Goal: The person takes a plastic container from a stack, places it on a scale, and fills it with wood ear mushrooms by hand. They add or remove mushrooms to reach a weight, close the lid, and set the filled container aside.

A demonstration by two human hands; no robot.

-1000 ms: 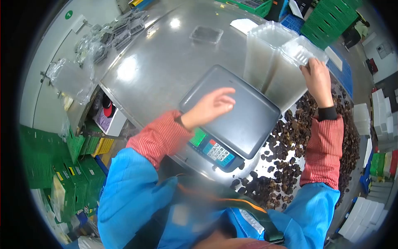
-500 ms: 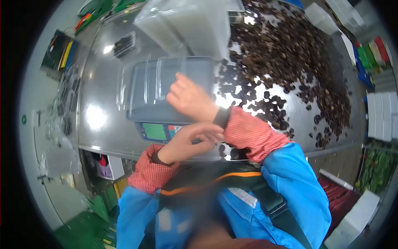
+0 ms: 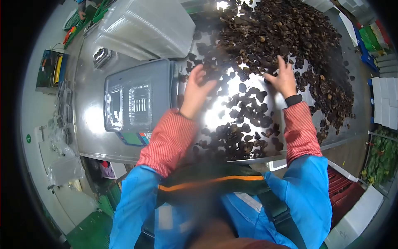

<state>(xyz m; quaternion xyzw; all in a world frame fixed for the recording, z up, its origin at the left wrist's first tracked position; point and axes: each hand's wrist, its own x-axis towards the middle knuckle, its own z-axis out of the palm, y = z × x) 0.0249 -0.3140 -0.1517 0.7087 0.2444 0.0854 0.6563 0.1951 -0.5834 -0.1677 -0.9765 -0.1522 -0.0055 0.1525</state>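
My left hand point(image 3: 196, 92) is held over the steel table, just right of the scale, with thumb and fingers apart. Opposite it, my right hand point(image 3: 285, 79) reaches over the edge of the large heap of dark brown mushroom-like pieces point(image 3: 269, 35), its fingers also spread. Neither hand holds anything. Between and below them lies a looser scatter of the same dark pieces point(image 3: 253, 106). To the left, an open clear plastic clamshell box point(image 3: 140, 106) rests on the grey tray of the scale point(image 3: 161, 79). The scale's green display point(image 3: 132, 138) is partly hidden by the box and tray.
A tall stack of clear plastic containers point(image 3: 145, 29) stands behind the scale. One small filled pack point(image 3: 101, 57) lies on the steel table point(image 3: 89, 99) at the left. White boxes point(image 3: 385, 101) are piled beyond the right edge. At top left, another person's hand point(image 3: 82, 15) shows.
My hands, close together in front of the scale before, have moved apart, up and to the right over the dark pieces. The head view has shifted. The clear box now lies plainly on the scale.
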